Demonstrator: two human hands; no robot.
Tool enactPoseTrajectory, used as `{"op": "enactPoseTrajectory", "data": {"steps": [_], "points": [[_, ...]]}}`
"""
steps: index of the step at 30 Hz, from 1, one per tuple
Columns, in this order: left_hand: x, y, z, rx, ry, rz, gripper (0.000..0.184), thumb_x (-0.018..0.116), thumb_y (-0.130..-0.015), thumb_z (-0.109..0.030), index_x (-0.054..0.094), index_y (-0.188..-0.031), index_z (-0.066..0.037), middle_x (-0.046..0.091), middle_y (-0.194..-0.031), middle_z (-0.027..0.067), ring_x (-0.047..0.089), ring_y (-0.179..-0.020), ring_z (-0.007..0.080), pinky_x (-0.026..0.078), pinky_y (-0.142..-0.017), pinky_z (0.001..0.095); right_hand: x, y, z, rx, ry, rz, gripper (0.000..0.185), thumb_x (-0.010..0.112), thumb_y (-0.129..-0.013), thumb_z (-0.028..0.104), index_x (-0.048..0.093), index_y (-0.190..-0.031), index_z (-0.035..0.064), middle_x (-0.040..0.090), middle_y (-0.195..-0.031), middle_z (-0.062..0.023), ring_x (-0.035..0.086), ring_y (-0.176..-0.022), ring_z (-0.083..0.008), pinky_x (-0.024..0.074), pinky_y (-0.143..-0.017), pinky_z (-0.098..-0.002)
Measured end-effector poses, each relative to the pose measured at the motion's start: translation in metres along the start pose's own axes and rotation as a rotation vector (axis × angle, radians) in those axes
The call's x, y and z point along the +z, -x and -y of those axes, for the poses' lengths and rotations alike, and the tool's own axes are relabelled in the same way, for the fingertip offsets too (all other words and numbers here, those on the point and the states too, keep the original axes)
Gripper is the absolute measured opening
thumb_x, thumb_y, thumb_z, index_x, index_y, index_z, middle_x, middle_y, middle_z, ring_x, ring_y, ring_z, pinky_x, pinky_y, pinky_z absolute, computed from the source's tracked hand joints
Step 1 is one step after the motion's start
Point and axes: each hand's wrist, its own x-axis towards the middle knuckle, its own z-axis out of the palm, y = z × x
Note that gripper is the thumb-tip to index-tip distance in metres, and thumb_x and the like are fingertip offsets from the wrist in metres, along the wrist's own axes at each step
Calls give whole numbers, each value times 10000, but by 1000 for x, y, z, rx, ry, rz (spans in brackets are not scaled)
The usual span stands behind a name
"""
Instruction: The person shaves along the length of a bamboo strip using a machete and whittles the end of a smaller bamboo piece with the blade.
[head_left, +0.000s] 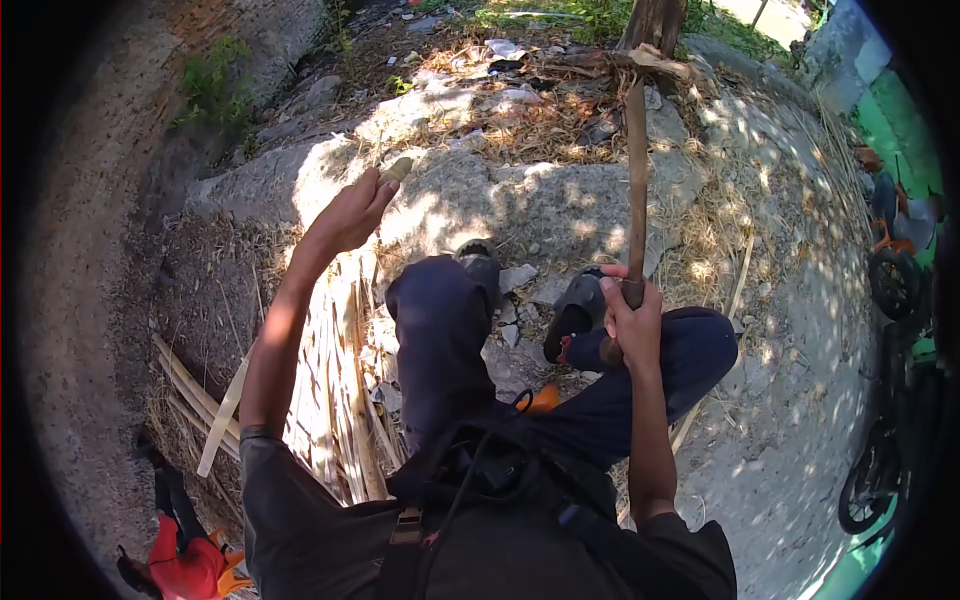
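Note:
My right hand [634, 318] is wrapped round the wooden handle of a machete [637, 190]. The long brown blade points away from me, its tip near a tree stump. Out to the left, my left hand [350, 212] is closed on a yellow-green piece of bamboo [398, 169]; its tip shows past the fingers, and the rest is hidden. Below that hand, a bundle of split bamboo strips [345, 400] lies beside my left leg. My legs are bent, with dark shoes on the stony ground.
The tree stump [655, 30] stands ahead, with dry leaves and litter round it. A low stone ledge [500, 205] crosses in front. Longer bamboo poles [195, 390] lie at left. A person in red [185, 565] is at lower left. Motorbikes [890, 285] stand at right.

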Motion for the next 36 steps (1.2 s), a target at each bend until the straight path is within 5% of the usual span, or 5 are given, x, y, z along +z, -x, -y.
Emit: {"op": "enactPoseTrajectory", "data": {"steps": [4, 10, 14, 21, 36], "points": [[12, 18, 5, -176, 338, 260, 428, 468, -1111, -480, 450, -1064, -55, 436, -709, 7, 458, -516, 102, 403, -455, 315, 0, 12, -21, 63, 8, 26, 160, 732, -967, 86, 667, -1081, -5, 536, -623, 40, 450, -448, -23, 310, -408, -232], [-1, 96, 12, 9, 386, 243, 487, 757, -972, -379, 573, -1223, -4, 612, -794, 19, 593, -655, 95, 493, -579, 284, -9, 36, -44, 188, 42, 14, 172, 763, -941, 98, 601, -916, 45, 550, -640, 42, 470, -460, -22, 328, -415, -221], [-13, 148, 36, 3, 584, 703, 562, 967, -722, -194, 720, -1200, -34, 749, -968, 43, 703, -835, 135, 560, -750, 311, -11, 37, -44, 215, 22, 23, 230, 765, -936, 84, 538, -899, 74, 528, -629, 48, 465, -451, -20, 322, -405, -218], [-1, 193, 8, 179, 669, 969, 585, 904, -793, -200, 702, -1338, -133, 695, -1273, 85, 700, -1114, 255, 579, -877, 354, -2, 17, -29, 171, 17, 9, 255, 743, -944, 67, 490, -930, 95, 488, -634, 51, 419, -442, -19, 308, -402, -216], [59, 186, 30, 277, 649, 1000, 447, 874, -748, -161, 734, -1153, -31, 732, -1086, 147, 710, -1067, 346, 568, -924, 419, 14, -2, -5, 220, 104, -28, 265, 768, -926, 70, 504, -912, 91, 521, -624, 38, 462, -454, -28, 326, -407, -218]]}}
